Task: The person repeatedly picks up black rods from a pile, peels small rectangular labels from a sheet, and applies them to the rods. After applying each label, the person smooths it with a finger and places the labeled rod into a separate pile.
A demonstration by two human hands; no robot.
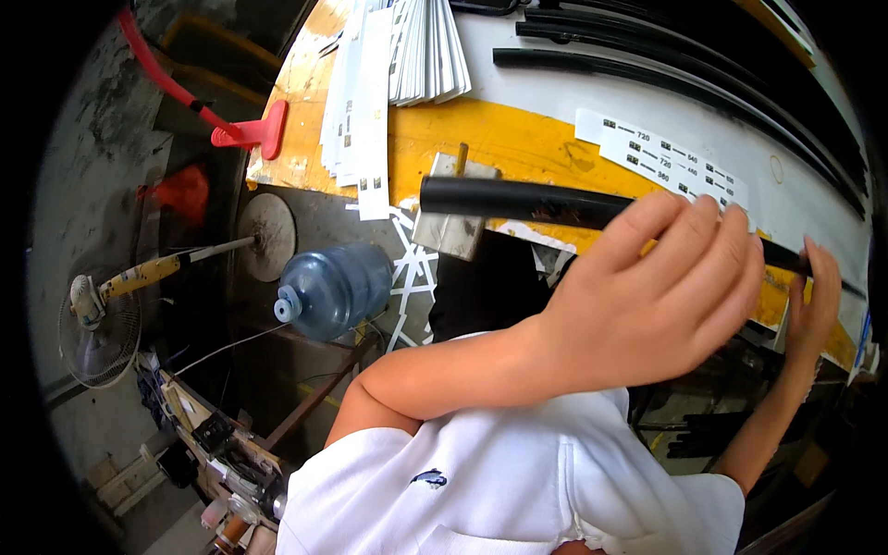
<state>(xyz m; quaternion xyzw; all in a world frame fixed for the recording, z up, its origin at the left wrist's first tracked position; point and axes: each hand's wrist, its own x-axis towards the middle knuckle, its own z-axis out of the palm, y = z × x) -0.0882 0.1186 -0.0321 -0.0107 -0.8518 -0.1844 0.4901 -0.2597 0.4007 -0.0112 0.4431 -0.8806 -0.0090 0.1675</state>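
A long black tube (518,201) lies across in front of me, its left end over a metal block with an upright pin (451,231). My left hand (666,287) is closed over the tube's middle, fingers on the far side; its thumb is hidden. Farther right, my right hand (814,301) grips the same tube between thumb and fingers. Just beyond my left fingers, white label strips (661,157) with black print lie on the table, partly overlapped by the fingertips.
Several black tubes (592,63) lie at the back of the yellow-and-white table (518,129). Stacks of white strips (430,55) sit at the back left. Below on the left are a blue water bottle (338,289), a fan (100,328) and scattered paper strips (407,268).
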